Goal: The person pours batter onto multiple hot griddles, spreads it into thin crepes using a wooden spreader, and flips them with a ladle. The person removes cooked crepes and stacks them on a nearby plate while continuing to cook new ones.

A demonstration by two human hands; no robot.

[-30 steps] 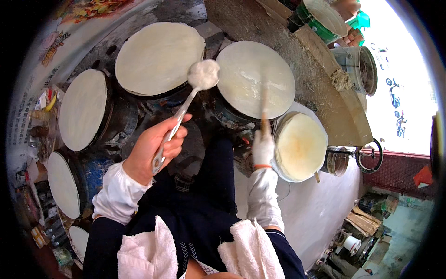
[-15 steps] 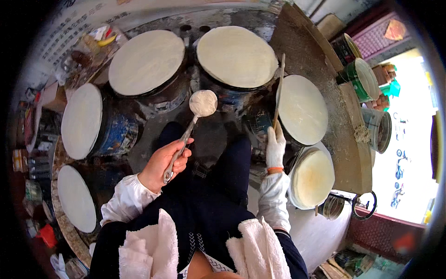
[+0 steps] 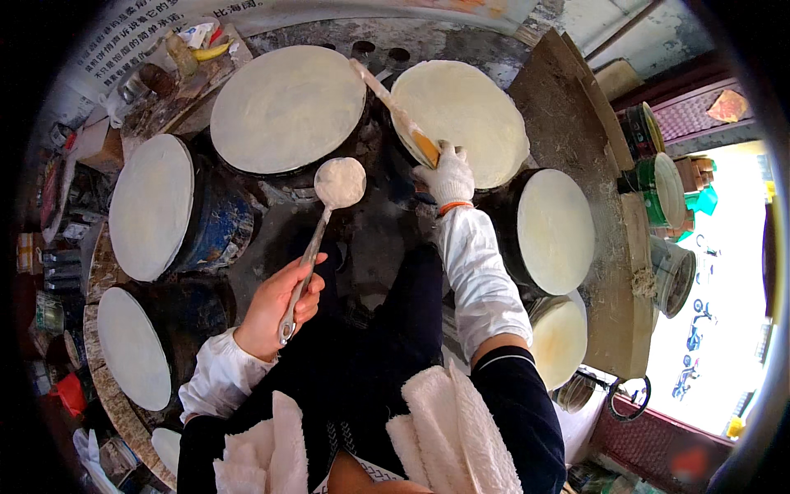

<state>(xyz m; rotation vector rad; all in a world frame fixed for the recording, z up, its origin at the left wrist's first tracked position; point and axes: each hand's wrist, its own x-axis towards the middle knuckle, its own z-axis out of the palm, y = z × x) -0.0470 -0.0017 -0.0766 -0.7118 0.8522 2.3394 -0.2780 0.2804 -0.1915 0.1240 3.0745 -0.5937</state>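
Observation:
My bare left hand (image 3: 280,306) is closed around the metal handle of a ladle (image 3: 309,247). Pale batter (image 3: 341,181) fills the ladle's bowl, which hangs over the gap between the round griddles. On my right hand (image 3: 451,176) is a white knit glove with an orange cuff; its fingers grip a long, flat wooden spreader (image 3: 403,117). The spreader slants toward the upper left across the near-left edge of a thin batter round (image 3: 471,111) on the far right griddle. Whether its blade touches the batter, I cannot tell.
Several more batter-covered griddles ring me, including the far left round (image 3: 288,107), left round (image 3: 151,207) and right round (image 3: 555,230). A browned stack of flatbreads (image 3: 561,342) sits at the near right. Beyond a tall board (image 3: 588,156) stand buckets (image 3: 661,189).
My right hand has moved from the right griddle to the far right one, swinging the spreader to point up and left. The ladle stays raised in my left hand. The view has shifted slightly.

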